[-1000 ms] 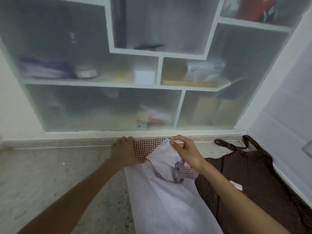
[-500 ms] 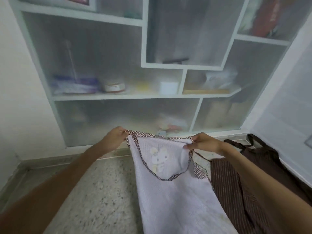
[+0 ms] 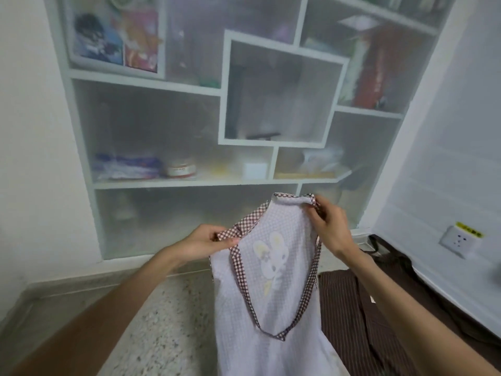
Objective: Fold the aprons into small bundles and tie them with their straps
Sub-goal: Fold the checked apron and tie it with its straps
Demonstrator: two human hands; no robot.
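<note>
- Compared with half a second ago, the pale lilac waffle-textured apron with a rabbit motif (image 3: 271, 294) is lifted higher and now hangs tilted: its right top corner stands well above its left one, where before the top edge ran nearly level between the two hands.
- The view has also tipped upward, so more of the white built-in shelf unit with frosted panels (image 3: 151, 85) shows, and less of the speckled terrazzo floor (image 3: 168, 329).
- The left hand (image 3: 202, 242) is closed in a pinch: thumb and curled fingers grip the brown-and-white checked trim strap (image 3: 309, 291) at the apron's lower left corner.
- The right hand (image 3: 329, 226) is held higher, fingers curled round the checked binding at the apron's upper right corner, gripping it.
- The checked strap hangs down from both corners in a long loop over the front of the apron, reaching its point below the rabbit motif.
- The apron's lower part drops out of the bottom of the view; whether it touches the floor cannot be told.
- A dark brown pinstriped apron (image 3: 349, 316) lies spread on the floor just to the right, partly behind the right forearm.
- A white wall socket with a yellow label (image 3: 459, 240) sits on the right wall.
</note>
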